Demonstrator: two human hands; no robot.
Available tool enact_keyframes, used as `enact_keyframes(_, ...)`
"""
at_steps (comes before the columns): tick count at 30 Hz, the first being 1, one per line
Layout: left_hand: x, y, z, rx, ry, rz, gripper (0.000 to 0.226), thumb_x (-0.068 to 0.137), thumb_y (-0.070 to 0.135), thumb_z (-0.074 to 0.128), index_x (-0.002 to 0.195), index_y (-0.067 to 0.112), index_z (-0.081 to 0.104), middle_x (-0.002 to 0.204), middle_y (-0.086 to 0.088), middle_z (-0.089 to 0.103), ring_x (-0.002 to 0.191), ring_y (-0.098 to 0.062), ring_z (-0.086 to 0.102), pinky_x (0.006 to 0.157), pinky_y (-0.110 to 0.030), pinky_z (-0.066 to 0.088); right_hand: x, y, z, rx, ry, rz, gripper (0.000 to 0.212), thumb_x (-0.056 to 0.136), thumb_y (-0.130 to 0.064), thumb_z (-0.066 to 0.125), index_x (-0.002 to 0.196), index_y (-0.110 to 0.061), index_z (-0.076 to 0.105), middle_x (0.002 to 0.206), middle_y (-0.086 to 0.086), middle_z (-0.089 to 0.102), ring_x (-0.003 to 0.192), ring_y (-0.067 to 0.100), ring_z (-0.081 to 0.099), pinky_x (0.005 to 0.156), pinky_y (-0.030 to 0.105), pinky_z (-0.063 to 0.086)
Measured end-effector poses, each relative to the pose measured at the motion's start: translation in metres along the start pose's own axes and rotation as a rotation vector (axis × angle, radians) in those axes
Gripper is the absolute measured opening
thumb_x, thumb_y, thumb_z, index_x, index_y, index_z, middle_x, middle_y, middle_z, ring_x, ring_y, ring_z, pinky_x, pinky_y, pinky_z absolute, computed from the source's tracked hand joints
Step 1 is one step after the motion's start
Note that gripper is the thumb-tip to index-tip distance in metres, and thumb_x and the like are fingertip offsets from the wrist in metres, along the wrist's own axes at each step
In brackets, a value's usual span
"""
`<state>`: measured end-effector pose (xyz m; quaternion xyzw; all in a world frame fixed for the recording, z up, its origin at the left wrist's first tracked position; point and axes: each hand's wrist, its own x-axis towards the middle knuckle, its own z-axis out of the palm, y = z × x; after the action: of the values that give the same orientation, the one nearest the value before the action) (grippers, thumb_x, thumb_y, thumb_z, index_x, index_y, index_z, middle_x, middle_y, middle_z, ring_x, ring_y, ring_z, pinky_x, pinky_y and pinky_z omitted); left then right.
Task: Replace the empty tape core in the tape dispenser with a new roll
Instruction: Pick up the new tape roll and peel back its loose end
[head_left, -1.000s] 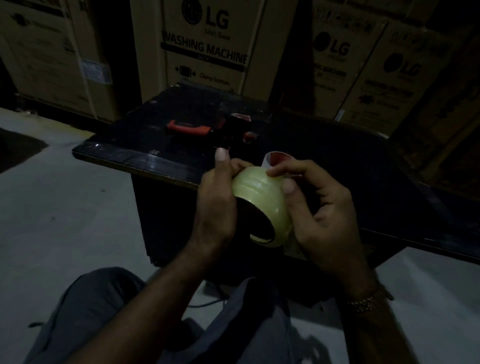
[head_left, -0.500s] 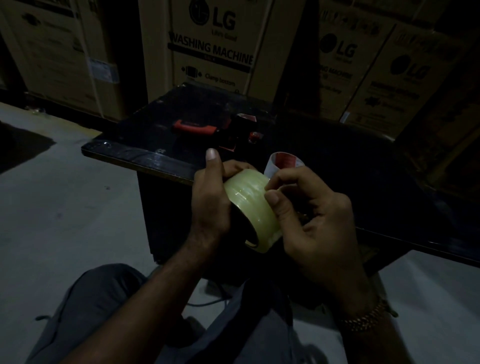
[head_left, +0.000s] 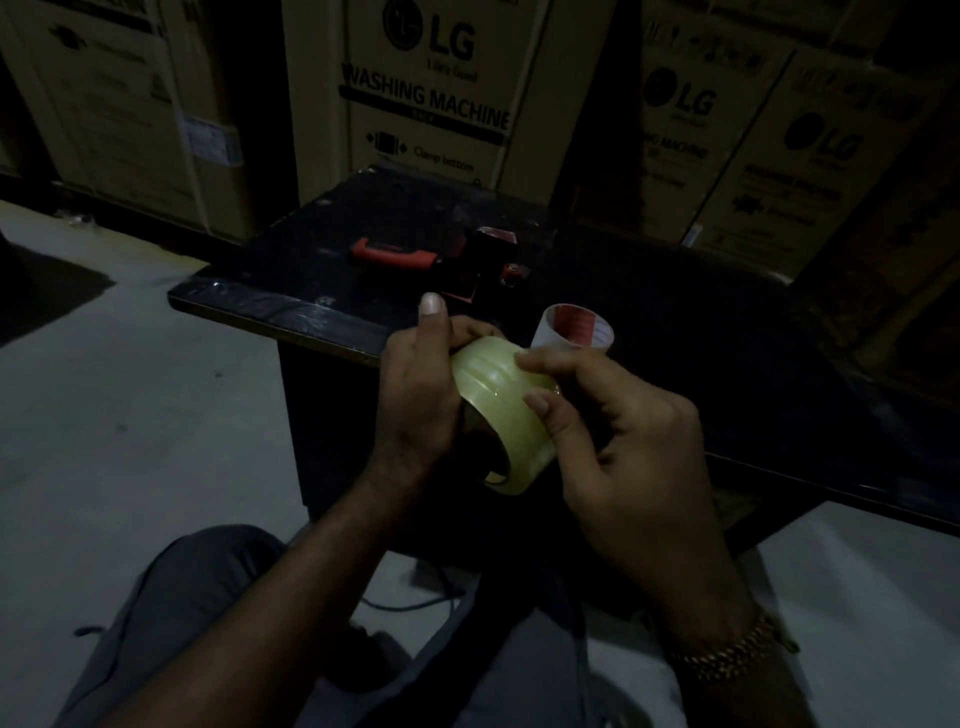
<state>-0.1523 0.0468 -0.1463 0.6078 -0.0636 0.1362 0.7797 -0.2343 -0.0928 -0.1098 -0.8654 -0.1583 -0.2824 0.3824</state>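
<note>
A new roll of clear yellowish tape (head_left: 501, 410) is held in front of the black table's near edge. My left hand (head_left: 421, 395) grips its left side, thumb raised. My right hand (head_left: 618, 441) rests its fingertips and thumb on the roll's outer face. The empty tape core (head_left: 571, 328), white with a red inside, stands on the table just behind the roll. The tape dispenser (head_left: 441, 260), red-handled with a dark body, lies further back on the table.
The black table (head_left: 727, 353) stretches to the right. Large cardboard washing-machine boxes (head_left: 426, 93) stand close behind it. Grey floor (head_left: 130, 415) lies to the left. My knees in grey trousers (head_left: 197, 597) are below the hands.
My right hand's fingers have shifted over the roll's outer face, and the roll has turned slightly in my hands. The view has shifted a little, showing more of the empty core.
</note>
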Motion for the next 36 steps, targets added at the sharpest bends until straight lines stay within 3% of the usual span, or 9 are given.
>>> enact_keyframes(3, 0.002, -0.003, -0.001, 0.025, 0.0, 0.013, 0.071, 0.117, 0.037, 0.024, 0.072, 0.021, 0.077, 0.075, -0.007, 0.08, 0.075, -0.02, 0.077, 0.071, -0.031, 0.06, 0.001, -0.002, 0.0, 0.021, 0.038, -0.013, 0.01, 0.096, -0.006, 0.074, 0.103, -0.01, 0.08, 0.11, -0.008, 0.079, 0.106, -0.002, 0.073, 0.088, 0.016, 0.059)
enact_keyframes(8, 0.003, -0.01, -0.001, 0.009, 0.002, 0.004, 0.069, 0.11, 0.046, 0.028, 0.066, 0.029, 0.079, 0.075, -0.007, 0.079, 0.076, -0.023, 0.076, 0.077, -0.042, 0.059, 0.003, -0.005, -0.005, -0.046, -0.053, 0.019, 0.007, 0.097, -0.01, 0.073, 0.098, -0.016, 0.075, 0.091, -0.005, 0.076, 0.086, 0.008, 0.072, 0.072, 0.027, 0.058)
enact_keyframes(11, 0.002, -0.014, 0.0, -0.02, 0.001, -0.031, 0.068, 0.107, 0.051, 0.029, 0.065, 0.029, 0.079, 0.074, -0.007, 0.079, 0.076, -0.025, 0.075, 0.08, -0.049, 0.058, 0.006, -0.005, -0.006, -0.112, -0.129, 0.019, 0.008, 0.097, -0.011, 0.07, 0.096, -0.018, 0.071, 0.089, -0.009, 0.069, 0.083, 0.006, 0.066, 0.069, 0.02, 0.052)
enact_keyframes(15, 0.001, -0.016, -0.001, 0.021, -0.02, -0.048, 0.069, 0.108, 0.051, 0.028, 0.066, 0.028, 0.078, 0.075, -0.005, 0.079, 0.076, -0.02, 0.076, 0.077, -0.043, 0.059, 0.006, -0.002, -0.004, -0.147, -0.196, 0.017, 0.013, 0.098, -0.013, 0.067, 0.1, -0.024, 0.062, 0.098, -0.017, 0.06, 0.092, -0.001, 0.059, 0.073, 0.01, 0.046)
enact_keyframes(21, 0.013, -0.014, -0.006, 0.046, 0.002, -0.092, 0.069, 0.116, 0.038, 0.027, 0.069, 0.022, 0.076, 0.068, 0.002, 0.076, 0.07, -0.011, 0.072, 0.073, -0.032, 0.051, 0.008, 0.003, -0.001, -0.089, -0.099, -0.08, 0.022, 0.097, -0.008, 0.072, 0.118, -0.013, 0.078, 0.132, -0.004, 0.068, 0.126, 0.003, 0.062, 0.096, 0.027, 0.059)
enact_keyframes(27, 0.016, -0.019, -0.007, 0.014, -0.114, -0.07, 0.07, 0.112, 0.044, 0.028, 0.069, 0.021, 0.079, 0.069, -0.002, 0.077, 0.073, -0.019, 0.072, 0.077, -0.039, 0.053, 0.02, 0.001, -0.005, -0.158, -0.102, -0.171, 0.005, 0.092, -0.005, 0.077, 0.096, -0.008, 0.078, 0.108, 0.0, 0.072, 0.104, 0.008, 0.068, 0.087, 0.023, 0.057)
enact_keyframes(30, 0.017, -0.023, -0.009, 0.014, -0.121, -0.09, 0.069, 0.109, 0.048, 0.029, 0.073, 0.015, 0.078, 0.071, -0.003, 0.077, 0.073, -0.02, 0.071, 0.077, -0.039, 0.052, 0.022, -0.002, -0.006, -0.2, -0.174, -0.156, 0.006, 0.092, -0.008, 0.076, 0.096, -0.011, 0.074, 0.108, -0.003, 0.066, 0.1, 0.004, 0.062, 0.084, 0.014, 0.052)
enact_keyframes(33, 0.018, -0.024, -0.01, -0.002, -0.122, -0.116, 0.067, 0.104, 0.053, 0.031, 0.069, 0.022, 0.079, 0.072, -0.004, 0.077, 0.075, -0.021, 0.071, 0.08, -0.042, 0.051, 0.021, -0.002, -0.005, -0.223, -0.211, -0.139, 0.008, 0.092, -0.01, 0.075, 0.098, -0.014, 0.071, 0.108, -0.005, 0.061, 0.095, 0.001, 0.056, 0.081, 0.007, 0.046)
enact_keyframes(36, 0.017, -0.022, -0.01, 0.013, -0.126, -0.11, 0.073, 0.115, 0.042, 0.028, 0.066, 0.023, 0.078, 0.067, 0.0, 0.076, 0.069, -0.011, 0.071, 0.074, -0.031, 0.053, 0.02, -0.001, -0.003, -0.245, -0.177, -0.184, 0.012, 0.092, -0.005, 0.075, 0.103, -0.01, 0.074, 0.106, -0.001, 0.066, 0.095, 0.006, 0.06, 0.084, 0.009, 0.048)
